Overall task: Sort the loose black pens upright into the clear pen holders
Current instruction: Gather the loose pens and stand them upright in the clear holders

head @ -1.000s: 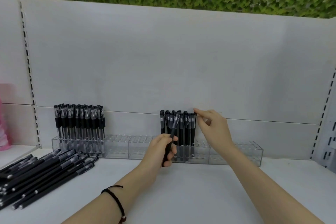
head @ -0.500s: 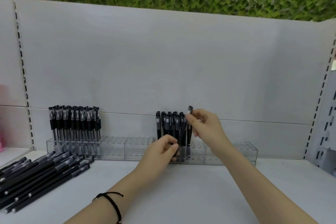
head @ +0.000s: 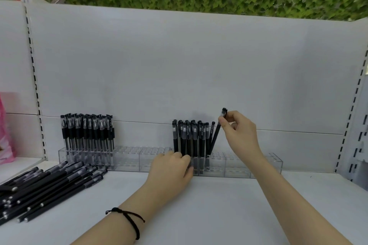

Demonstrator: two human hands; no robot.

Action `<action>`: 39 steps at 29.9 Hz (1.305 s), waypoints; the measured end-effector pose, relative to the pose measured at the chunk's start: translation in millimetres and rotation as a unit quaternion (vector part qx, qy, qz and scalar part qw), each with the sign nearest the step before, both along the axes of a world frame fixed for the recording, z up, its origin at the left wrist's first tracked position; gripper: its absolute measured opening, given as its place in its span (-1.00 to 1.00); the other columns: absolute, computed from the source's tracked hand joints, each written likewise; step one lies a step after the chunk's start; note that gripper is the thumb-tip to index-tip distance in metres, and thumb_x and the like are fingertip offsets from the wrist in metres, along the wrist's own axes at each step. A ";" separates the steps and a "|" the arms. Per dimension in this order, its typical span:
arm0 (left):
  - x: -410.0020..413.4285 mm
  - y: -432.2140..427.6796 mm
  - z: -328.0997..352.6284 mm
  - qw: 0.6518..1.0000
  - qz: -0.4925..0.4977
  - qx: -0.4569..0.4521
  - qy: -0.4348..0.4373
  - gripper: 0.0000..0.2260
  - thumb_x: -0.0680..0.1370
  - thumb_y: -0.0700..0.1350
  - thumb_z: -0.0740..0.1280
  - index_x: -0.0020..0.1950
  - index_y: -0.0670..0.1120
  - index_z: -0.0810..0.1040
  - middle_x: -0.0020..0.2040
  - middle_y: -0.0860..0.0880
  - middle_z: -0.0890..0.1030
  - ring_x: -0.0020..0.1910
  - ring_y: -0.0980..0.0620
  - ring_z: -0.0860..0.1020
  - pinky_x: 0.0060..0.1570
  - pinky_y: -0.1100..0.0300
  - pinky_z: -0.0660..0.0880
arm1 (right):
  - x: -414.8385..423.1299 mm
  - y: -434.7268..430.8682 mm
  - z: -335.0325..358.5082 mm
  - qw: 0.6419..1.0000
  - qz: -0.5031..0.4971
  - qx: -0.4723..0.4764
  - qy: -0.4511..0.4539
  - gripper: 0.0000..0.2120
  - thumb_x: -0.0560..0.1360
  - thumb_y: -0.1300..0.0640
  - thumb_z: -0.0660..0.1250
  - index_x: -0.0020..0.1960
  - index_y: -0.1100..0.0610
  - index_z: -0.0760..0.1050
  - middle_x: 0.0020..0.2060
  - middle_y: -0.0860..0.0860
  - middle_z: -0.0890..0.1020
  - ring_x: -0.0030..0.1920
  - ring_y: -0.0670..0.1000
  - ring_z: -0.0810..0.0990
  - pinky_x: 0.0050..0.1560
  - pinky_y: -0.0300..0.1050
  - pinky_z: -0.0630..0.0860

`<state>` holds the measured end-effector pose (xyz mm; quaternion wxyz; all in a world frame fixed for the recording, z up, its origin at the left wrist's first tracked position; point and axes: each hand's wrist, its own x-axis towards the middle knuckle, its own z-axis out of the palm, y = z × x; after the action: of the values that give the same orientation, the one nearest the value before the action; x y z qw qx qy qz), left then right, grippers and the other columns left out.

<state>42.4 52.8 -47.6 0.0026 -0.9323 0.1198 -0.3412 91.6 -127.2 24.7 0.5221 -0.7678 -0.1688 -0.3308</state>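
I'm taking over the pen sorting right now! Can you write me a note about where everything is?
Right hand pinches the top of a tilted black pen, its tip at the clear pen holders beside the middle bunch.
Left hand rests against the holders' front; whether it holds anything is unclear.
Done: left bunch and middle bunch stand upright.
Left: seat this pen, then sort the loose pile at the shelf's left.

Clear glossy plastic pen holders [head: 127,158]; matt black pens [head: 47,187] with shiny clear caps; smooth matt white worktop [head: 219,209].
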 end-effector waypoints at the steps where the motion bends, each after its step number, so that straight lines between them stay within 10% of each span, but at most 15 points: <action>1: 0.5 0.5 0.6 1.000 0.011 0.002 -0.003 -0.75 0.62 0.06 0.07 0.02 -0.02 0.48 -0.05 0.02 0.56 -0.01 -0.01 0.50 -0.19 0.17 0.23 | -0.6 0.2 0.3 1.000 0.000 -0.008 -0.001 -0.97 0.55 0.09 0.34 -0.07 0.01 0.52 -0.21 -0.11 0.61 -0.34 -0.04 0.46 -0.22 -0.22 0.43; 7: 3.5 7.3 2.1 1.000 0.023 0.015 0.000 -0.78 0.39 0.06 0.44 -0.35 0.01 0.48 -0.45 0.09 0.49 -0.42 0.06 0.50 -0.51 0.25 0.22 | 5.3 4.7 -17.5 0.984 -0.021 -0.166 0.054 -0.86 0.55 0.01 0.32 -0.06 0.06 0.57 -0.21 -0.13 0.59 -0.20 -0.09 0.52 -0.13 -0.11 0.45; 12: 0.9 7.4 1.7 0.998 0.060 0.015 0.025 -0.78 0.63 0.06 0.07 -0.04 -0.02 0.42 -0.06 0.01 0.57 -0.02 -0.02 0.53 -0.26 0.16 0.27 | 2.4 5.2 -22.0 0.963 -0.068 -0.241 0.096 -0.69 0.52 -0.13 0.30 -0.24 0.08 0.53 -0.32 -0.06 0.59 -0.21 0.00 0.56 -0.19 -0.10 0.48; 17: -4.1 15.8 12.5 0.989 0.098 0.091 0.061 -0.82 0.61 0.01 0.09 -0.01 -0.02 0.44 0.01 -0.04 0.59 0.03 -0.09 0.55 -0.23 0.17 0.25 | -18.7 19.8 -15.7 0.857 -0.104 -0.492 0.112 -0.63 0.53 -0.18 0.23 -0.28 0.08 0.42 -0.34 -0.03 0.51 -0.21 0.06 0.54 -0.25 -0.15 0.38; 28: -61.5 160.3 18.1 0.970 0.150 0.174 0.080 -0.73 0.60 0.05 0.11 0.17 -0.03 0.48 0.09 -0.06 0.57 0.10 -0.11 0.49 -0.12 0.06 0.19 | -64.9 125.3 -32.2 0.804 -0.006 -0.595 -0.006 -0.58 0.58 -0.14 0.15 0.37 0.01 0.36 0.23 -0.02 0.48 0.24 0.05 0.45 0.15 -0.07 0.35; 39: -75.2 288.6 23.0 0.991 0.099 0.081 0.032 -0.79 0.54 0.12 0.24 -0.04 -0.01 0.49 -0.16 -0.01 0.59 -0.10 -0.07 0.55 -0.11 0.10 0.44 | -89.4 274.3 -41.3 0.813 0.025 -0.575 0.090 -0.67 0.56 -0.12 0.19 0.17 0.08 0.47 0.07 0.07 0.57 0.11 0.13 0.52 -0.04 -0.04 0.43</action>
<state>-32.8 341.3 -24.6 0.1078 -0.9469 0.0538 -0.2981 2.2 147.1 -16.5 0.0063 -0.9496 -0.3001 -0.0899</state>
